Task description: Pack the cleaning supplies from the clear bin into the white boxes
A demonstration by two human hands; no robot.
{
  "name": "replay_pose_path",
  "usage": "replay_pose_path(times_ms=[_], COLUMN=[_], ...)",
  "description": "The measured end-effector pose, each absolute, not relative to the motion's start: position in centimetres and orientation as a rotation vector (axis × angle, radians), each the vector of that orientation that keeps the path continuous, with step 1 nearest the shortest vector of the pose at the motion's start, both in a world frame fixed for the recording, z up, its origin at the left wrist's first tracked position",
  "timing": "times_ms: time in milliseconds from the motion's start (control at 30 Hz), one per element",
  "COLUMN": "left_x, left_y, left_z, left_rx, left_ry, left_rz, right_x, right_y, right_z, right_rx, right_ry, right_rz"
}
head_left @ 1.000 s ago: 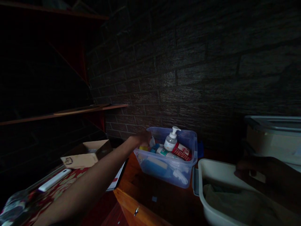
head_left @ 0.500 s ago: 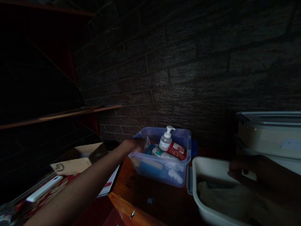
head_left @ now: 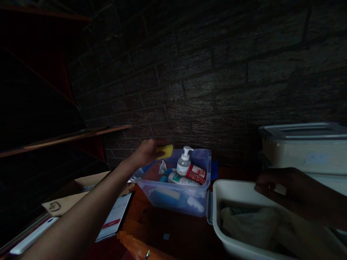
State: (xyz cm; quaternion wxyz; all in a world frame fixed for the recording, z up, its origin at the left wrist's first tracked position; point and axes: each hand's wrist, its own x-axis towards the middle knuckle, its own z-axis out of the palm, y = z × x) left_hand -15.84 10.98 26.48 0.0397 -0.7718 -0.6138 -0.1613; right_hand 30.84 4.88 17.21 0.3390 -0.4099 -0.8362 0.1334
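My left hand (head_left: 148, 151) grips a yellow sponge (head_left: 165, 151) above the back left part of a clear bluish plastic box (head_left: 173, 191). Inside this box stand or lie a pump bottle (head_left: 184, 162), a white-and-green bottle (head_left: 180, 178), a red packet (head_left: 197, 174) and blue items partly seen through the wall. My right hand (head_left: 284, 191), dark in shadow, has curled fingers at the far rim of a cream-coloured bin (head_left: 238, 186). Whatever those fingers may hold is hidden. Pale, crumpled cloth-like material (head_left: 252, 224) lies in the bin.
Lidded storage boxes (head_left: 303, 144) are stacked at the right. To the left are an open cardboard box (head_left: 65, 202), a phone or tablet with a lit screen (head_left: 115, 215) and a long white object (head_left: 34, 234). A wooden shelf (head_left: 73, 137) juts out from the dark brick wall (head_left: 206, 90).
My left hand has risen out of the clear box, bringing the yellow sponge into sight. The right hand stays at the bin's rim. The view has shifted slightly to the right.
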Motion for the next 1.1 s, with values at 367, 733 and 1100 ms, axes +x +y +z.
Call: replay_pose_path(times_ms=[367, 733, 1100], left_x=[2.6, 9.2, 11.5], left_y=[7.3, 9.9, 10.8], left_z=[22.7, 19.5, 16.5], left_rx=[-2.973, -2.881, -3.003], left_ry=[-1.391, -1.193, -1.169], left_rz=[-1.912, -2.212, -2.690], right_x=[29.4, 30.6, 33.6], right_y=[6.6, 10.5, 12.3], right_z=[20.5, 18.9, 18.9], right_rx=[-0.921, -0.658, -0.479], right_ry=[-1.912, -1.802, -1.767], right_rz=[0.595, 0.923, 1.045])
